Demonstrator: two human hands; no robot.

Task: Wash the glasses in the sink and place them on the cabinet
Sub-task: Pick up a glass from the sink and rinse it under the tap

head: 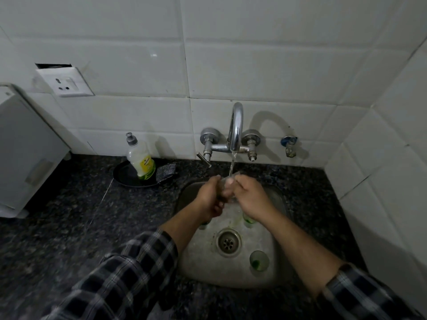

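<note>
Glass (227, 189), clear and small, sits at mid-frame under the tap's thin stream, clasped between the left hand (211, 196) and right hand (250, 197), both closed around it. Below, the dull steel sink (272, 277) holds another glass (259, 260) with green residue at its bottom, right of the round drain (229, 242). Left of centre, a black dish (124, 176) on speckled granite carries a soap bottle (141, 160) with yellow-green liquid.
</note>
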